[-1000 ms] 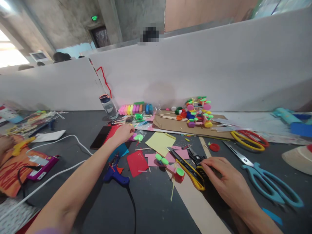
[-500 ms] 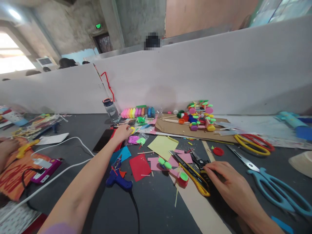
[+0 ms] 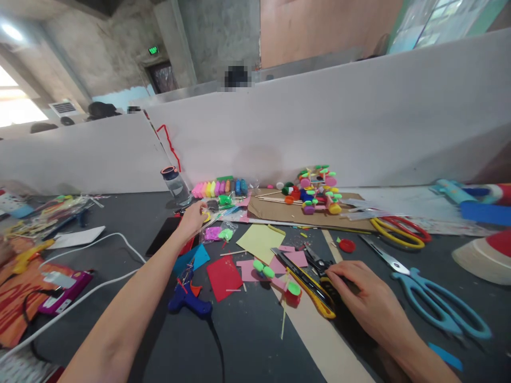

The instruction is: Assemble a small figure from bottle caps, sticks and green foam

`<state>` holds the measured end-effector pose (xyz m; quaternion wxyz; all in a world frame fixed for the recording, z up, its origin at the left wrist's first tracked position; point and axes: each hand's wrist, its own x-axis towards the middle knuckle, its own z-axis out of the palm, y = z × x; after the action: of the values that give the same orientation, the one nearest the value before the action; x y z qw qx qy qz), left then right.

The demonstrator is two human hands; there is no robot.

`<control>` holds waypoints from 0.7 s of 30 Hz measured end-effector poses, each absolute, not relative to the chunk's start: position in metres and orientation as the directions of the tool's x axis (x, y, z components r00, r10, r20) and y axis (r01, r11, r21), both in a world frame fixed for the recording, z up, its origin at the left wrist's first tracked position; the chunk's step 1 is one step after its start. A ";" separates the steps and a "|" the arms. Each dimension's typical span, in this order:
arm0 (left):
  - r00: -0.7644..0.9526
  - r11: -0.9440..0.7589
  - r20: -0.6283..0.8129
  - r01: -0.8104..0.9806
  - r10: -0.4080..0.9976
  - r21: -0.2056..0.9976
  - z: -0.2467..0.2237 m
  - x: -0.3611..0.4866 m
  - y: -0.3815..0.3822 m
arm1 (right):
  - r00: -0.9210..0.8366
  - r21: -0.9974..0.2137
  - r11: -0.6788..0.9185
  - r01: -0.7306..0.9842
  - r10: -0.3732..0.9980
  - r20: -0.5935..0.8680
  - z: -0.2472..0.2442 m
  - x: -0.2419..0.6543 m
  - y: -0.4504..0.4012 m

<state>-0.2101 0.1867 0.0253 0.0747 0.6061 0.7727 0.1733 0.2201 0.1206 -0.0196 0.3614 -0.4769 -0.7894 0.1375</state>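
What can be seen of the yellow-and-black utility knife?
The utility knife is long and slim, its yellow and black handle plastic-looking, its narrow blade end dark. It lies slantwise, blade end pointing away from the person and leftward, across pink paper and a beige strip. The right hand is to its right, not gripping it. How far the blade is out is too small to tell.

Clear bottle [image 3: 176, 186], green sign [image 3: 153, 50], white partition [image 3: 383, 117]
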 end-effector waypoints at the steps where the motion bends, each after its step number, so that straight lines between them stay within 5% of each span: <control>1: -0.239 0.191 0.085 0.906 0.967 0.378 0.029 -0.209 0.182 | -0.283 -0.571 0.503 0.649 0.856 0.432 -0.019 0.219 0.120; 8: -0.074 0.037 0.046 0.838 0.996 0.545 0.062 -0.165 0.118 | -0.285 -0.685 0.472 0.555 0.882 0.376 -0.005 0.212 0.105; 16: 0.329 -0.210 0.044 0.491 0.943 0.846 0.073 -0.047 0.003 | -0.553 -0.922 0.342 0.181 0.811 0.192 0.021 0.184 0.053; 21: 0.077 0.039 -0.047 0.100 0.996 0.994 0.056 -0.028 -0.004 | -0.621 -0.995 0.076 0.060 0.784 0.023 0.019 0.170 0.048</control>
<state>-0.0279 -0.0040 0.0558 0.5047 0.5325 0.5145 0.4438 0.1700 0.0484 0.0191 0.3006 -0.3152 -0.6692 0.6020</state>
